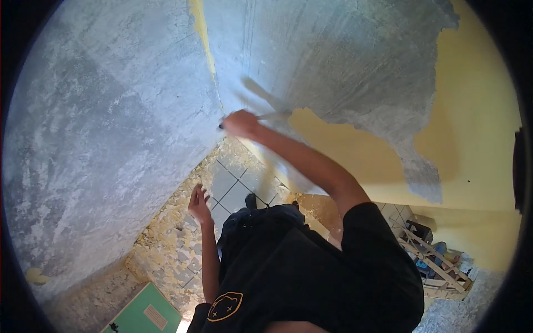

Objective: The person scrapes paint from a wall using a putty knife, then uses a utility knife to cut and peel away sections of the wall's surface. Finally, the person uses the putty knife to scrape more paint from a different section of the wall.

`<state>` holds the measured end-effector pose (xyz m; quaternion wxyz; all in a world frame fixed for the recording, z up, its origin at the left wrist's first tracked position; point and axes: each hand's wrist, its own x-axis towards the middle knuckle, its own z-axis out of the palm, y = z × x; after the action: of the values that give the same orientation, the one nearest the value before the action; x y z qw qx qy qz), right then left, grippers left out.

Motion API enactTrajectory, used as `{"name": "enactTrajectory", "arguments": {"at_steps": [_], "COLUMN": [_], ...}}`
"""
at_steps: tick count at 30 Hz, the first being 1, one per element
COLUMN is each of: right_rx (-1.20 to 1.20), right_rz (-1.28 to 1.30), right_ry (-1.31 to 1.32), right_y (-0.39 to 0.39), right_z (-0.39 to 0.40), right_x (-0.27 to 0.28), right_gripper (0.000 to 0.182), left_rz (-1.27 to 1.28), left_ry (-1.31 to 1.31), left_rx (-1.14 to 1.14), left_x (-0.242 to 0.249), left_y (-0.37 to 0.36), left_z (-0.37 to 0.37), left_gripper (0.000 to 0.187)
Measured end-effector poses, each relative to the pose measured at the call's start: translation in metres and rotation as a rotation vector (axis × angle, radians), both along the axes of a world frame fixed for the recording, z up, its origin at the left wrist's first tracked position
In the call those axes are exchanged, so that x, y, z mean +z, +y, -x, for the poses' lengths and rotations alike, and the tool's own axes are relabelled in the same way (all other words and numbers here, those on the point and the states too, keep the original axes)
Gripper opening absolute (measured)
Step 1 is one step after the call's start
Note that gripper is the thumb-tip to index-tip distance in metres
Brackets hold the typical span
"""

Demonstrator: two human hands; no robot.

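At 11 o'clock the right hand [241, 123] grips what looks like a scraper [271, 116], its blade near yellow paint [344, 152] at 2 o'clock, the empty left hand [199, 205] loosely open at 8 o'clock; too steep a blade could gouge the wall [333, 72].

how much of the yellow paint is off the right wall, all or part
Part: bare grey shows over the upper wall, while yellow paint covers its right side and lower part, with a ragged edge between.
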<state>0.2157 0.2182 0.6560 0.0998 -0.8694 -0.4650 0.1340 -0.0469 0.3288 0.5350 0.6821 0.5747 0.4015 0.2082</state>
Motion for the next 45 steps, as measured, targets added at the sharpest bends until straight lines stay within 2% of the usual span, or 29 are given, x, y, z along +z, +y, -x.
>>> {"name": "enactTrajectory", "arguments": {"at_steps": [2, 3, 5, 6, 8, 9, 10, 11, 13, 14, 17, 19, 22, 24, 27, 28, 32, 35, 36, 39, 40, 41, 43, 44, 45], "right_rx": [-0.062, 0.049, 0.04, 0.086, 0.084, 0.086, 0.111, 0.107, 0.04, 0.144, 0.028, -0.013, 0.032, 0.056, -0.02, -0.021, 0.052, -0.049, -0.019, 0.028, 0.052, 0.055, 0.011, -0.134, -0.075], "right_rz": [0.004, 0.08, -0.145, -0.18, -0.105, -0.03, -0.293, -0.302, -0.112, -0.065, -0.171, -0.065, -0.097, -0.08, -0.001, -0.046, -0.092, -0.231, 0.049, -0.103, -0.073, -0.067, -0.366, 0.017, 0.014], "right_ry": [0.007, -0.083, -0.142, -0.155, -0.079, 0.0, -0.064, -0.079, -0.169, -0.155, -0.091, -0.096, -0.11, -0.091, -0.046, -0.043, -0.096, -0.041, -0.015, -0.054, -0.114, -0.11, 0.035, 0.01, -0.043], "right_y": [0.0, 0.004, 0.012, 0.01, -0.017, -0.029, -0.033, -0.025, 0.003, 0.006, -0.006, -0.016, 0.005, 0.01, -0.013, -0.004, 0.017, -0.004, -0.009, 0.035, 0.046, 0.039, 0.012, -0.008, 0.004], "right_z": [-0.007, -0.005, 0.015, 0.024, 0.004, 0.0, 0.005, 0.004, 0.008, 0.02, 0.028, 0.002, 0.015, 0.027, -0.012, -0.012, -0.002, -0.023, -0.02, 0.003, 0.016, 0.01, -0.017, -0.033, -0.03], "right_x": [-0.023, -0.027, -0.035, -0.028, -0.013, -0.011, -0.02, -0.03, -0.045, -0.022, -0.003, -0.011, 0.0, 0.022, -0.011, -0.025, -0.024, -0.045, -0.01, -0.015, 0.0, -0.006, -0.025, -0.021, -0.02], "right_gripper": [0.022, 0.02, 0.019, 0.02, 0.02, 0.02, 0.018, 0.018, 0.013, 0.013, 0.012, 0.013, 0.014, 0.015, 0.018, 0.019, 0.015, 0.017, 0.018, 0.018, 0.015, 0.015, 0.012, 0.019, 0.017], "left_rz": [-0.044, -0.153, -0.412, -0.563, -0.717, -0.773, -0.865, -0.877, -0.93, -0.924, -0.857, -0.868, -0.912, -0.804, -0.765, -0.766, -0.854, -0.747, -0.782, -0.805, -0.809, -0.803, -0.738, -0.754, -0.761], "left_ry": [-0.067, -0.155, -0.301, -0.351, -0.412, -0.477, -0.605, -0.617, -0.593, -0.638, -0.671, -0.637, -0.637, -0.573, -0.477, -0.503, -0.592, -0.531, -0.566, -0.608, -0.618, -0.613, -0.565, -0.548, -0.551], "left_rx": [-0.053, -0.171, -0.35, -0.419, -0.542, -0.588, -0.629, -0.632, -0.783, -0.751, -0.651, -0.585, -0.522, -0.433, -0.427, -0.435, -0.407, -0.478, -0.481, -0.449, -0.435, -0.432, -0.463, -0.465, -0.457], "left_x": [0.031, 0.058, 0.108, 0.129, 0.163, 0.175, 0.164, 0.17, 0.183, 0.179, 0.175, 0.186, 0.187, 0.188, 0.192, 0.194, 0.193, 0.202, 0.202, 0.199, 0.197, 0.197, 0.2, 0.199, 0.196], "left_y": [-0.011, -0.021, -0.038, -0.045, -0.063, -0.074, -0.081, -0.088, -0.106, -0.113, -0.118, -0.112, -0.091, -0.084, -0.085, -0.085, -0.086, -0.093, -0.094, -0.092, -0.092, -0.092, -0.092, -0.088, -0.084], "left_z": [-0.028, -0.041, -0.072, -0.085, -0.111, -0.122, -0.135, -0.138, -0.139, -0.14, -0.131, -0.12, -0.108, -0.104, -0.101, -0.101, -0.109, -0.112, -0.114, -0.114, -0.117, -0.117, -0.11, -0.109, -0.106], "left_gripper": [0.029, 0.029, 0.027, 0.025, 0.024, 0.025, 0.025, 0.025, 0.025, 0.025, 0.024, 0.022, 0.019, 0.017, 0.018, 0.019, 0.021, 0.021, 0.021, 0.021, 0.021, 0.021, 0.019, 0.018, 0.018]}}
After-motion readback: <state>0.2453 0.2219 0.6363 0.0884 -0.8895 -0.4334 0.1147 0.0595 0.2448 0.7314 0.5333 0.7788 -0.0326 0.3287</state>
